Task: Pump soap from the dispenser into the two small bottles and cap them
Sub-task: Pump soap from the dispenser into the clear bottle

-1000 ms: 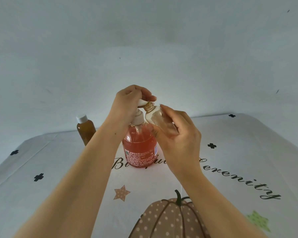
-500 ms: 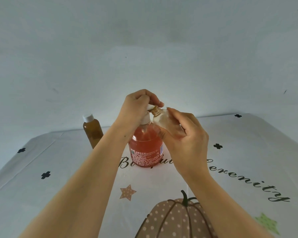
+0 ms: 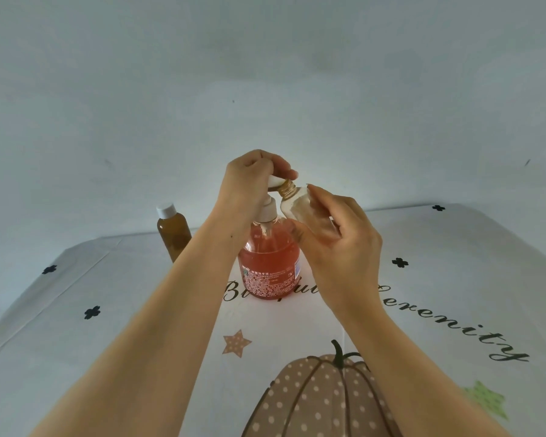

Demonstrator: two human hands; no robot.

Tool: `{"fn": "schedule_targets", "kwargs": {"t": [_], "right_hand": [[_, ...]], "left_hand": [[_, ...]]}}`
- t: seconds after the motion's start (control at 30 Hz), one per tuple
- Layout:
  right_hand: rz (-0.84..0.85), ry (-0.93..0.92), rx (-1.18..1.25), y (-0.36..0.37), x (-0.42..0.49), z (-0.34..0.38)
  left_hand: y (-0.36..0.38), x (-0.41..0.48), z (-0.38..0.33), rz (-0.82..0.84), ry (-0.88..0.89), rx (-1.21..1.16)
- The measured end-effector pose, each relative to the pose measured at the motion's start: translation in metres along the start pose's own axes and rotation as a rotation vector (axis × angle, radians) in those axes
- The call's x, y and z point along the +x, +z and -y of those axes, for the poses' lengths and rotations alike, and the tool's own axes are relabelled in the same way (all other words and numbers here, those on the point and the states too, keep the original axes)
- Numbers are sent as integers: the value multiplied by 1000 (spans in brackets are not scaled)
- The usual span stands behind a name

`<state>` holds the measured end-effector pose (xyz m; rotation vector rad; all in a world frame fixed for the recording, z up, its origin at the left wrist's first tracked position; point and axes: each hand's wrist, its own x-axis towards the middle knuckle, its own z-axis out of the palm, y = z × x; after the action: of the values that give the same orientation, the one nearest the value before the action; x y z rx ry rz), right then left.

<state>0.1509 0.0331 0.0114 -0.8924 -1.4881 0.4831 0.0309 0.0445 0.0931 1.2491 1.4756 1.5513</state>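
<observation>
The round clear dispenser of orange-red soap (image 3: 268, 266) stands mid-bench (image 3: 108, 294). The left hand (image 3: 249, 181) is curled over its white pump head (image 3: 275, 182). The right hand (image 3: 344, 244) grasps a small clear uncapped bottle (image 3: 297, 203), tilted, neck at the nozzle. A brown white-capped bottle (image 3: 172, 231) stands rear left.

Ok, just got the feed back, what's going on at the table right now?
A person is filling a bottle. The left hand is curled over the white pump head of the soap dispenser, which stands on the tablecloth. The right hand holds the small clear bottle tilted, its open threaded neck at the nozzle. Whether soap is flowing cannot be told. A capped amber bottle stands upright to the dispenser's left, untouched.
</observation>
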Motion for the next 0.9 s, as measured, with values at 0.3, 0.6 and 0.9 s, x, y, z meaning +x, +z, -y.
{"fn": "schedule_targets", "kwargs": {"t": [0.3,0.6,0.9], "right_hand": [[-5,-28,0,1,0,-2],[5,-13,-22,2,-3,-6],[13,25,-6,1,-2,-4]], "left_hand": [[3,-2,0,-31,-8,-14],[6,-2,4,-26,26,58],[3,-1,5,7,40,154]]}}
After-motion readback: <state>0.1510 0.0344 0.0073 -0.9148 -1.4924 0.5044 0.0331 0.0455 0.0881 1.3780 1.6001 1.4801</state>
